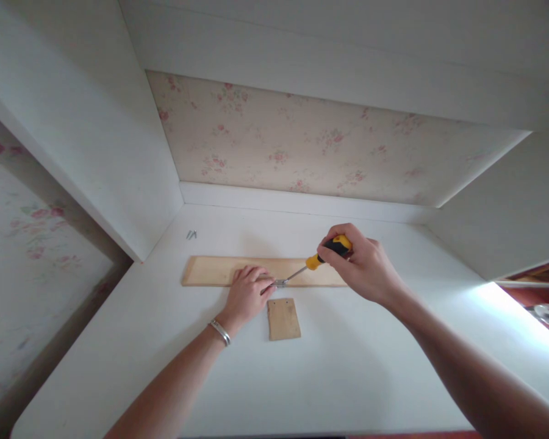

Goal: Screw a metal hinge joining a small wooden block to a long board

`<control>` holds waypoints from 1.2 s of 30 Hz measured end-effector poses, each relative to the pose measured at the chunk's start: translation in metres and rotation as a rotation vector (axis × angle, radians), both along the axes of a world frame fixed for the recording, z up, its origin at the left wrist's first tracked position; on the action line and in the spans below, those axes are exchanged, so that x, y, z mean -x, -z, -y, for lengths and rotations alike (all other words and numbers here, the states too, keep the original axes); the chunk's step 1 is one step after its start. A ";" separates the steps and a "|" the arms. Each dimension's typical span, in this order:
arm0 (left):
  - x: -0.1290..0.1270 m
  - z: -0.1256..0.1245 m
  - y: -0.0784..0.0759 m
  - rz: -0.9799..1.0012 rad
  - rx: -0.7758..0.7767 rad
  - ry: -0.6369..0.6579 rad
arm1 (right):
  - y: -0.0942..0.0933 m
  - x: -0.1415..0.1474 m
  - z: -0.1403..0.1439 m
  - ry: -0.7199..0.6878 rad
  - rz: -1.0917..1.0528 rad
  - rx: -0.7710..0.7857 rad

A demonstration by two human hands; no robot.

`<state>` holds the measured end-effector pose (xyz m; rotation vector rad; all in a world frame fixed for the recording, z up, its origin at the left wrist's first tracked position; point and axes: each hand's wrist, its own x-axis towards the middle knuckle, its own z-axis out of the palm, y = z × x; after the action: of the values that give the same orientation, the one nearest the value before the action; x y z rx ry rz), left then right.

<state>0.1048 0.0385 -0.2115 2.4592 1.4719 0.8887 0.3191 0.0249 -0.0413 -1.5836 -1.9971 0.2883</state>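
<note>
1. Step in hand, as judged from the view: a screw is being driven through a small metal bracket (280, 283) into the long wooden board (219, 271), which lies flat on the white shelf surface (348, 353).

2. Right hand (363, 268): the fingers are closed around the yellow-and-black handle of the screwdriver (318, 259). The shaft slopes down and to the left from this grip, and its tip meets the bracket.

3. Left hand (247, 296): it rests palm down on the board, the fingers drawn together. The fingertips (266, 281) press at the bracket, just beside the screwdriver tip. Whether they pinch the bracket or only steady it cannot be told. A metal bangle (220, 331) sits on this wrist.

4. A small wooden piece (283, 319) lies just below the left fingertips, near the board but apart from it. Two small holes show along its upper edge.

5. Spare screws (191, 235) lie well apart from both hands, above and to the left of the left-hand fingers, near the corner of the recess.

6. Next move, as a judgement: the tip must be kept seated in the screw head, with downward pressure, while the handle turns; the left fingers must hold the bracket from shifting and stay clear of the tip.

7. Markings: no brand, label or writing is legible on the screwdriver, the wood or the surrounding panels. The back wall (302, 146) bears only a floral pattern.
</note>
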 end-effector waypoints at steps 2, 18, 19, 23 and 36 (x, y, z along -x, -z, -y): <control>0.000 0.000 0.000 0.005 0.002 -0.001 | -0.002 0.003 -0.002 -0.026 0.033 0.007; 0.003 0.003 -0.003 0.050 0.007 0.005 | -0.052 0.040 -0.038 -0.282 0.778 0.115; 0.004 0.003 -0.003 0.056 0.007 0.007 | -0.054 0.041 -0.038 -0.286 0.800 0.114; 0.005 0.003 -0.002 0.065 0.003 0.015 | -0.056 0.042 -0.038 -0.436 0.740 0.160; 0.004 0.002 -0.003 0.074 0.016 0.007 | -0.059 0.046 -0.037 -0.387 0.836 0.188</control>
<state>0.1006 0.0364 -0.2082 2.3908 1.4400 0.9521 0.2728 0.0622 0.0178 -1.5600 -3.0023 -0.0734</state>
